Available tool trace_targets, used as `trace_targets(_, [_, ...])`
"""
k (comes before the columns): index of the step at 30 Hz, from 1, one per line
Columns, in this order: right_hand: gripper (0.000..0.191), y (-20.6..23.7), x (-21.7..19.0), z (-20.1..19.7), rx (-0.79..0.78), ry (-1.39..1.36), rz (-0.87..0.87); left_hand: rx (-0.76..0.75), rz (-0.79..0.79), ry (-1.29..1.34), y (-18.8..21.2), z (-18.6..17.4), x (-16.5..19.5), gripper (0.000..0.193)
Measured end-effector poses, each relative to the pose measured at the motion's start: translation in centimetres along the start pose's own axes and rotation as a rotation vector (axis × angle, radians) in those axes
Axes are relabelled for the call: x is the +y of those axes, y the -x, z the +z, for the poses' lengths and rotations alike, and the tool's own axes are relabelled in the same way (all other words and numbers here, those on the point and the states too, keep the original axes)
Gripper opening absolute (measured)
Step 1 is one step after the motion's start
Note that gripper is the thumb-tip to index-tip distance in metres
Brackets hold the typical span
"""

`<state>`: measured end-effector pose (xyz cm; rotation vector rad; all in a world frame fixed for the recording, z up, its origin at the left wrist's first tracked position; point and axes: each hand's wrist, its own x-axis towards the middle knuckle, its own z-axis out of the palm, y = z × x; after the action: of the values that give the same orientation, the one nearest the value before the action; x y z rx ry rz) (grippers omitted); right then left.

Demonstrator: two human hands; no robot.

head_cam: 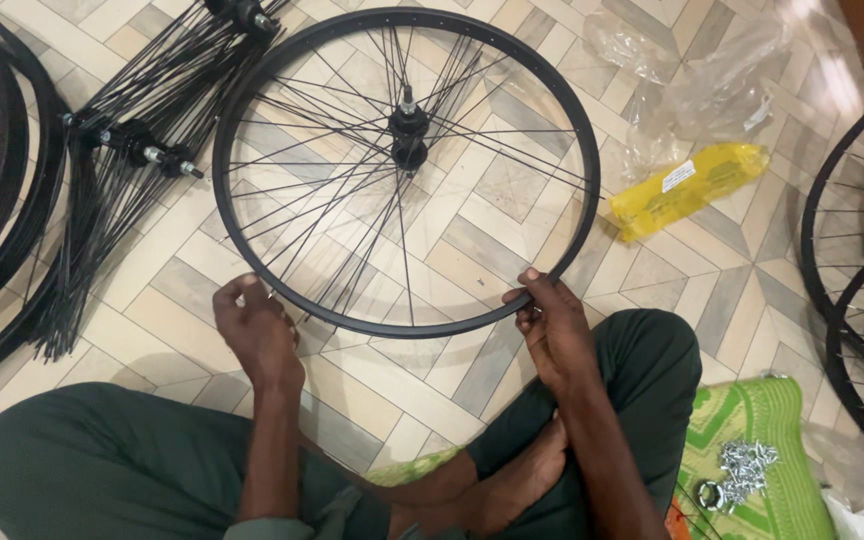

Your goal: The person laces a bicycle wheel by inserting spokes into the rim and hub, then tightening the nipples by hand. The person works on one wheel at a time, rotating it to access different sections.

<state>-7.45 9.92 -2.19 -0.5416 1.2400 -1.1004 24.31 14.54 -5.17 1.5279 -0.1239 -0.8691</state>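
A person sits cross-legged on a tiled floor (432, 390) with a black wheel (407, 170) lying flat in front of the knees. The right hand (550, 325) is clamped on the near rim at its lower right, thumb on top and fingers curled under. The left hand (255, 330) sits at the rim's lower left, fingers bent together and pinched at the point where a spoke meets the rim; what it pinches is too small to tell. The hub (409, 135) stands at the wheel's middle, spokes fanning out to the rim.

To the left lie a bundle of loose spokes with hubs (142, 150) and 2 bare rims (2, 190). A yellow packet (687, 188) and clear plastic bags (692, 80) lie beyond the wheel on the right. More wheels (857, 280) lie at the right edge. A green mat (752, 440) beside the right knee carries a heap of small metal parts (745, 470).
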Motion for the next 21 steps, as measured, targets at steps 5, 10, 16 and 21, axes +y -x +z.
trace_targets(5, [0.022, -0.2, 0.2, -0.2, -0.008, 0.013, -0.016, -0.045, 0.068, 0.129, -1.0, -0.5, -1.0, 0.022])
trace_targets(10, [0.024, -0.1, 0.3, 0.0, 0.027, 0.034, 0.019, -0.039, 0.004, 0.404, -3.0, -0.7, -0.3, 0.024])
trace_targets(16, [0.025, 0.0, 0.5, 0.2, -0.017, 0.015, -0.006, -0.061, 0.171, 0.178, -5.8, 0.1, 2.4, 0.017])
trace_targets(21, [0.026, -0.3, 0.6, 0.2, 0.029, 0.051, 0.020, -0.161, 0.214, -0.005, -8.2, -0.1, 4.2, 0.016])
